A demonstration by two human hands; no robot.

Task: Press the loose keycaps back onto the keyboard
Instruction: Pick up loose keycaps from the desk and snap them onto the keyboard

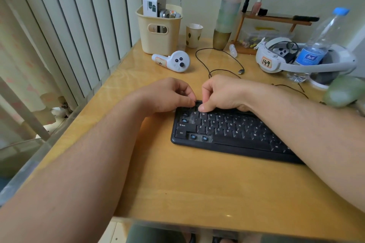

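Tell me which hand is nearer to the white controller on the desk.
Left. The left hand is at the keyboard's top-left corner, just in front of the controller; the right hand sits farther right.

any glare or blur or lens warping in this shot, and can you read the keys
Head view: wide-angle warping bows the blinds and stretches both forearms; soft glare on the glossy table; green object at the right edge is blurred; keyboard legends such as Q, W, Shift and Ctrl are legible.
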